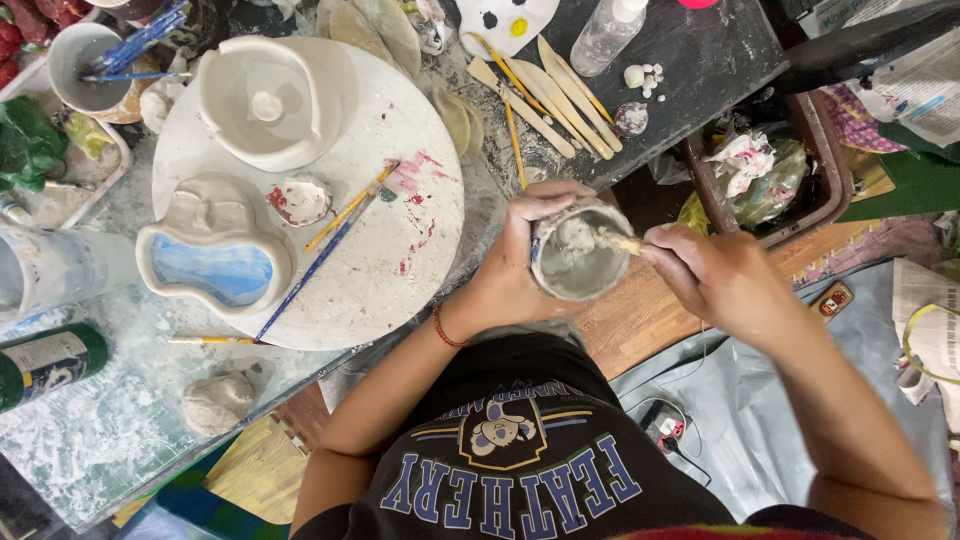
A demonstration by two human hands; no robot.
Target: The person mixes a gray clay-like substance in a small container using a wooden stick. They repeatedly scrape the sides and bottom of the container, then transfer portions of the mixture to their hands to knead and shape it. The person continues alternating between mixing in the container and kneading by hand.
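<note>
Holding a small clay cup (580, 255) in front of our chest, we wrap our left hand (520, 265) around its side, with the fingers curled tight on it. Our right hand (715, 275) pinches a thin wooden stick (622, 241), and the tip pokes into the cup, maybe touching the wet grey clay inside; we cannot see that part well. The cup is just past the edge of the messy table (120, 430). To our left sits a round white board (400, 250) with a blue dish (215, 262), a white bowl (265, 100) and a paintbrush (325, 250) on it. More wooden sticks (545, 95) lie farther up the table.
</note>
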